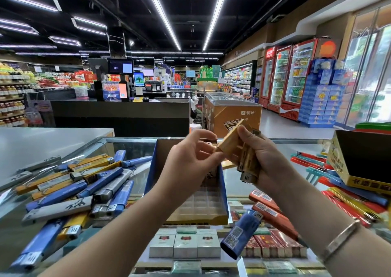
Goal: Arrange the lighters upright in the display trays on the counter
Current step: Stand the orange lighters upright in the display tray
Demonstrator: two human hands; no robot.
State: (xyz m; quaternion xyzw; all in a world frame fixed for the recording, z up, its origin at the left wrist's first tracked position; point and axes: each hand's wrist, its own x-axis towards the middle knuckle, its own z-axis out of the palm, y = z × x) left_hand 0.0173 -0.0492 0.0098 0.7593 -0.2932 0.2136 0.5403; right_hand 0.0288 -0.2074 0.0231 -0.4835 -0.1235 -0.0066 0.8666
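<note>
A: Which step is in hand?

B: Loading. On the glass counter [63, 149] a blue tray [190, 192] stands mid-counter, its slots seen bare. A bundle of tan lighters [243, 156] is gripped in the right hand [266, 162]; one is pinched by the left hand [190, 162].

A: Next?

B: It must be turned upright and slotted, judging by this. A heap of lighters [69, 187] waits at the left edge.

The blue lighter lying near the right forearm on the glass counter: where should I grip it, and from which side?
Grip the blue lighter across its long flat body, near the middle, coming from above. It lies tilted, metal head up and away, apart from the orange lighters, so both long edges seem free for thumb and fingers.
</note>
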